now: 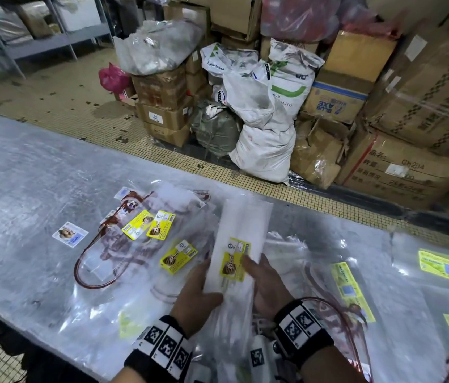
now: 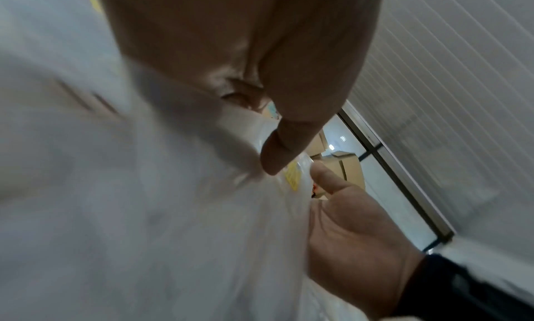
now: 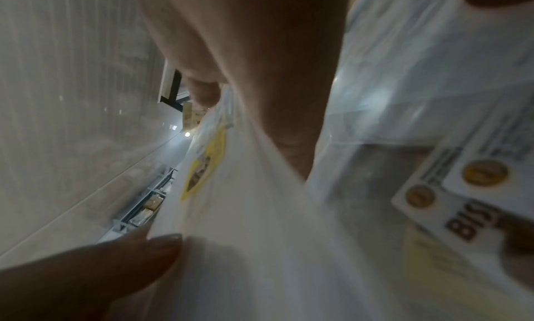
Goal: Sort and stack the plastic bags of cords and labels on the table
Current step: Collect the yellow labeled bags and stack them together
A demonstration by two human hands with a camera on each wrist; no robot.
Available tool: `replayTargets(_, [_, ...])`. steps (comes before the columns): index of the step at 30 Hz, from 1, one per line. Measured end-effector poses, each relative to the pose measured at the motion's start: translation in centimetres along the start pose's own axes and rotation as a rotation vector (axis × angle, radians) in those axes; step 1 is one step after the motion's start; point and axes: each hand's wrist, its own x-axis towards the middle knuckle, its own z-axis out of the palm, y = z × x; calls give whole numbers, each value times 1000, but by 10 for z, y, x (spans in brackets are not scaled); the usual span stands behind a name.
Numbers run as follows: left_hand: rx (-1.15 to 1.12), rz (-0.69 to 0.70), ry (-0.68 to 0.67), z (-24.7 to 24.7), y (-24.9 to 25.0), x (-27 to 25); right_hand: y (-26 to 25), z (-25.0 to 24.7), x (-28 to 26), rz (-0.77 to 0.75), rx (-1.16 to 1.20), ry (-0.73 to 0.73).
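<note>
A long bundle of white plastic bags (image 1: pixel 242 225) with a yellow label (image 1: pixel 235 259) is raised over the table (image 1: pixel 24 189), slanting away from me. My left hand (image 1: pixel 200 291) grips its near left edge, thumb across the top. From the right side my right hand (image 1: pixel 266 283) holds it, fingers lying on the label. The left wrist view shows my left thumb (image 2: pixel 276 154) pressed on the bundle (image 2: pixel 144 189), the right hand (image 2: pixel 346 223) beside it. In the right wrist view the bundle (image 3: pixel 245 234) runs between my right hand (image 3: pixel 274 97) and the left thumb (image 3: pixel 138 253).
Clear bags with dark red cords (image 1: pixel 99 261) and several loose yellow labels (image 1: pixel 178 256) lie left of the bundle, and a white label (image 1: pixel 70 234) farther left. Bags with yellow-green labels (image 1: pixel 353 291) cover the table's right side. Sacks (image 1: pixel 264 150) and cartons (image 1: pixel 411 106) stand behind the table.
</note>
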Motion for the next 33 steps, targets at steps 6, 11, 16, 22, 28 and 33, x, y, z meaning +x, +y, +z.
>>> replayTargets(6, [-227,-3,-92,3,1,-8,-4,-2,-8,-39,-254,-76])
replayTargets(11, [468,88,280,-54,-3,30,-8,-3,-6,-124,-309,-39])
replayTargets(16, [1002,-302,133,-99,-12,58,5,11,-5,-112,-226,62])
replayTargets(22, [728,-187,-12,-129,-12,71,29,27,1,-145,-176,162])
replayTargets(28, [325,15,-27,-133,-4,65,45,61,12,-261,-214,281])
replayTargets(33, [-139,100,-77,-129,7,61,49,92,16,-292,-192,324])
